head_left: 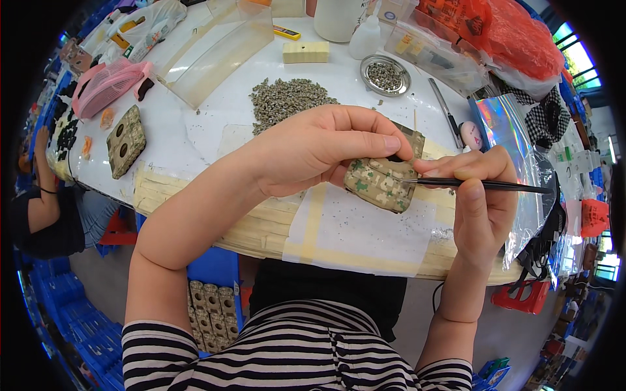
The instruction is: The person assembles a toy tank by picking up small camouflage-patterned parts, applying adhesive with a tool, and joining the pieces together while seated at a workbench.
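Note:
My left hand (pixel 326 146) grips a small camouflage-patterned plastic housing (pixel 381 186) with rounded corners, thumb and fingers closed at its upper edge. In my right hand (pixel 479 195) is a slim black tool with a thin metal tip (pixel 495 186), held like a pen. Its tip meets the face of the housing, near the middle. I cannot make out whether the tool is tweezers or a pick. Behind my fingers, a second camouflage piece (pixel 412 140) shows in part. White paper (pixel 358 228) with tiny dark specks lies below the housing.
A heap of small metal parts (pixel 287 98) sits beyond my left hand, with more in a round metal dish (pixel 385 75). A camouflage part with two holes (pixel 126 142) lies left. A pale block (pixel 306 52), a white bottle (pixel 365 39) and a shiny plastic bag (pixel 515 143) stand around.

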A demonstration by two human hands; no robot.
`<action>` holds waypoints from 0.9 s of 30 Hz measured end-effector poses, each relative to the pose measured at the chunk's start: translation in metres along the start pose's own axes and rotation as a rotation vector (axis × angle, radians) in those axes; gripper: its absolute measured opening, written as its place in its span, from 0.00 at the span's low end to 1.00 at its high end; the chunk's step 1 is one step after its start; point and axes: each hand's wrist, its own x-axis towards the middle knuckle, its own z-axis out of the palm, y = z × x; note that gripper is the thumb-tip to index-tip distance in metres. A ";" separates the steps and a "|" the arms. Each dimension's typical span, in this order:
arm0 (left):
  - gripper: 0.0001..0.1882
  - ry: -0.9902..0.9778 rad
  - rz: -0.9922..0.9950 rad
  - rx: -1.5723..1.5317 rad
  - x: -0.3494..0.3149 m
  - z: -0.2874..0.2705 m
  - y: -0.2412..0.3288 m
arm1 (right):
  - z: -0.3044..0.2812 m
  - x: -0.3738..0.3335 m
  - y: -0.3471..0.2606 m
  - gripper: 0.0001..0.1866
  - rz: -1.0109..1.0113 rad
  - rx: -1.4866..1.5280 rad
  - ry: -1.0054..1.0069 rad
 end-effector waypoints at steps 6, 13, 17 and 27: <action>0.09 -0.001 0.008 0.015 0.000 -0.001 0.000 | -0.001 0.000 -0.002 0.09 0.020 -0.004 -0.009; 0.09 -0.004 0.063 0.164 -0.001 -0.006 0.005 | 0.000 -0.005 0.001 0.08 -0.038 -0.043 -0.021; 0.09 0.003 0.060 0.218 0.000 -0.009 0.004 | 0.003 -0.007 0.000 0.09 -0.042 -0.039 -0.035; 0.09 -0.017 0.039 0.219 0.001 -0.010 0.003 | 0.003 -0.008 0.000 0.10 -0.074 -0.052 -0.073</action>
